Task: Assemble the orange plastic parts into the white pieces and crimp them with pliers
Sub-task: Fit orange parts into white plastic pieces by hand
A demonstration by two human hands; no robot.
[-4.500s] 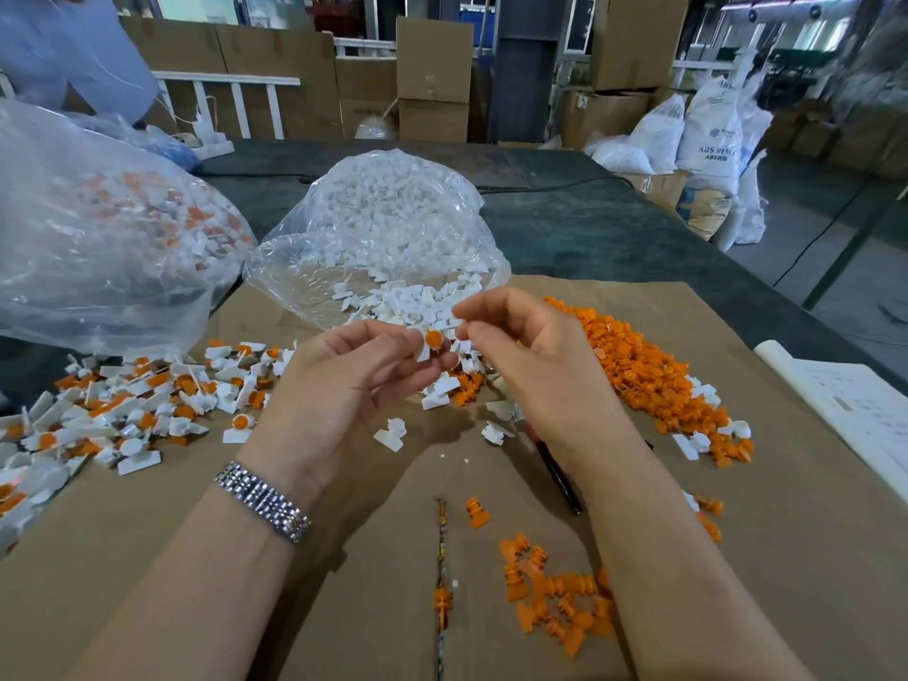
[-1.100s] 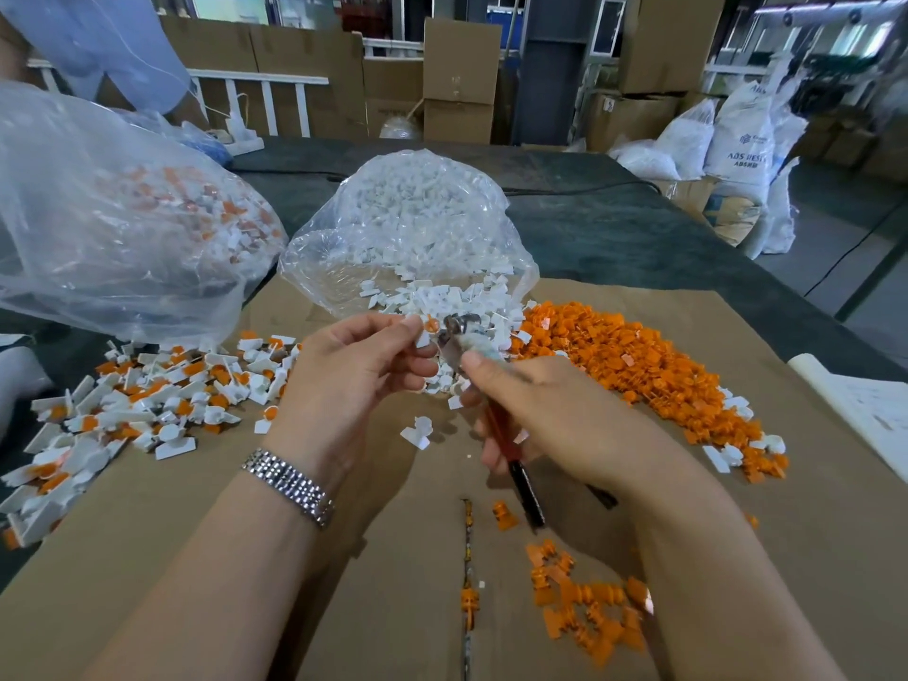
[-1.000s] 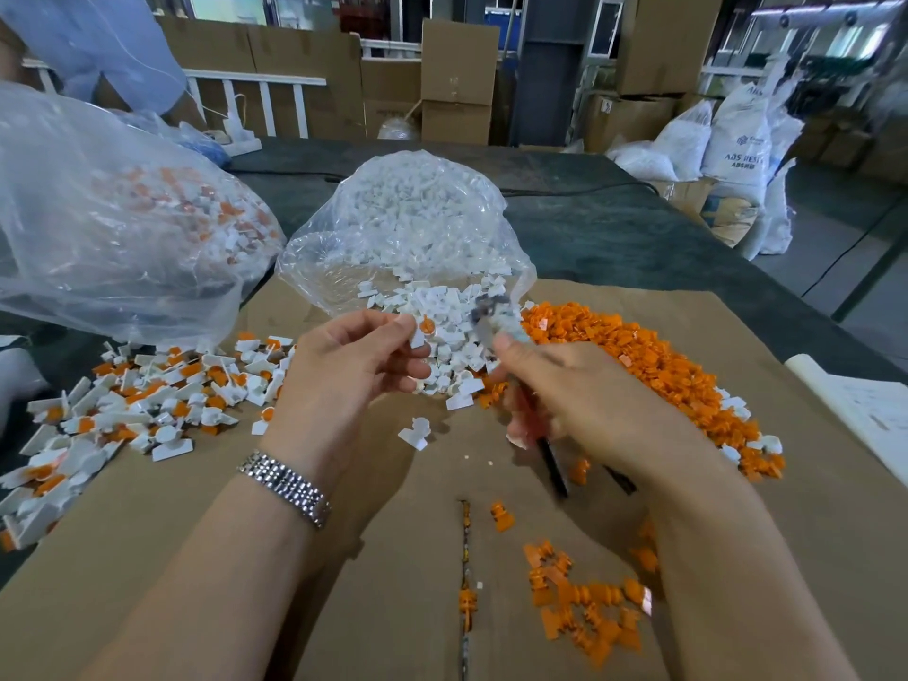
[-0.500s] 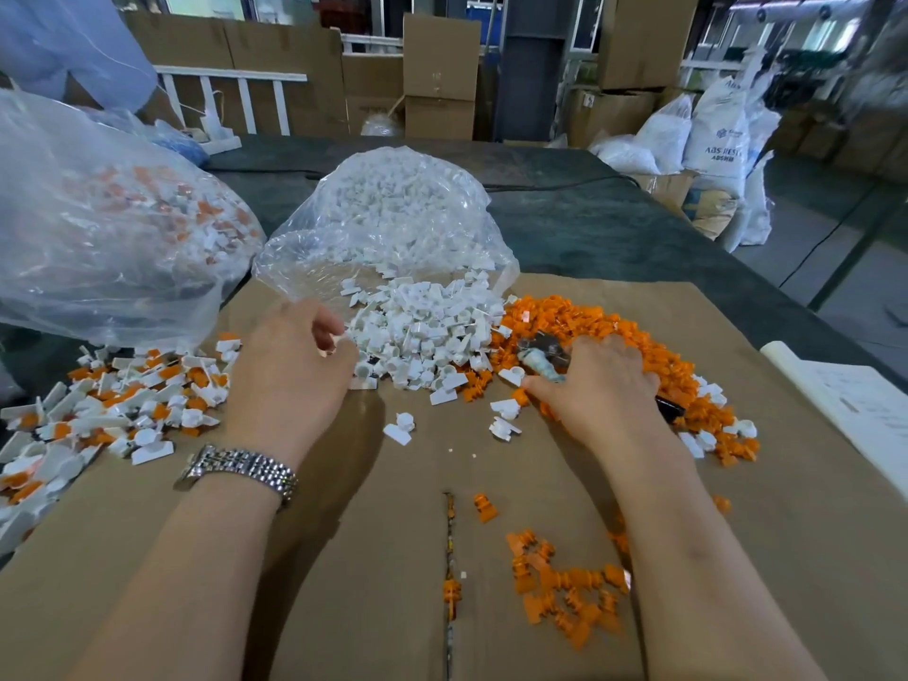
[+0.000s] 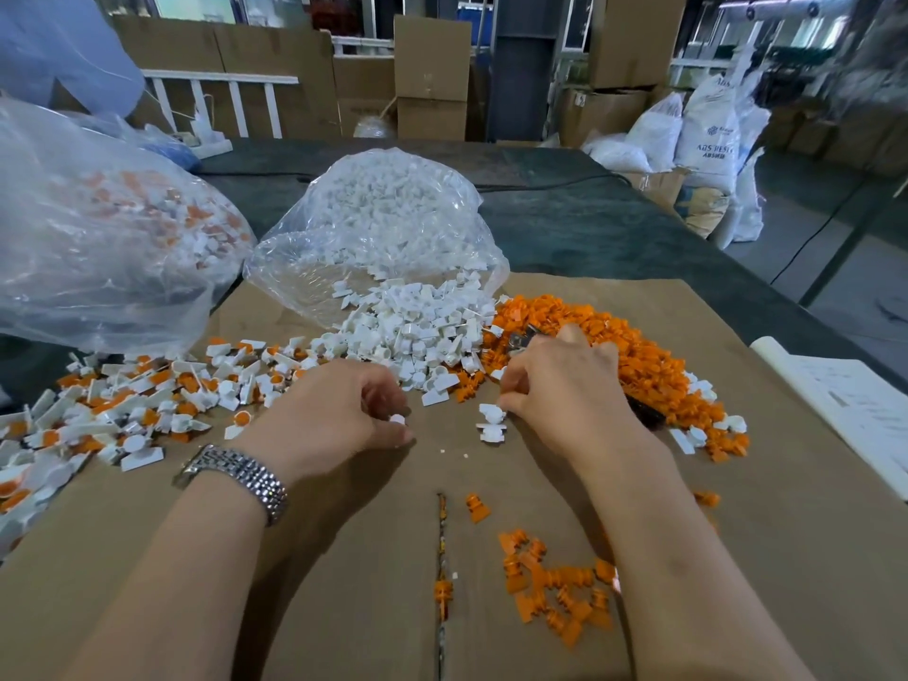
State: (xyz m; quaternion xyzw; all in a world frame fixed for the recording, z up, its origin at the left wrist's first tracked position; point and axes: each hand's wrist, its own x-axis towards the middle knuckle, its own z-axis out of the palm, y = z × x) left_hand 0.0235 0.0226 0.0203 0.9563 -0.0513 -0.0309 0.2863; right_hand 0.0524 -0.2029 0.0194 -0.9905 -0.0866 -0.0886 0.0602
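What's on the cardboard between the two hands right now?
Head view: two loose white pieces beside the right hand; otherwise bare cardboard to the left hand.

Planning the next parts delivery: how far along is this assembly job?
Done: a heap of assembled white-and-orange pieces lies left. In hand: left hand pinches a white piece; right hand rests on the pliers. Left: large loose piles of white pieces and orange parts, so far from finished.

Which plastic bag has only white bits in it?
The middle bag, open toward the cardboard, holds only white pieces. The big bag on the left has orange mixed with its white.
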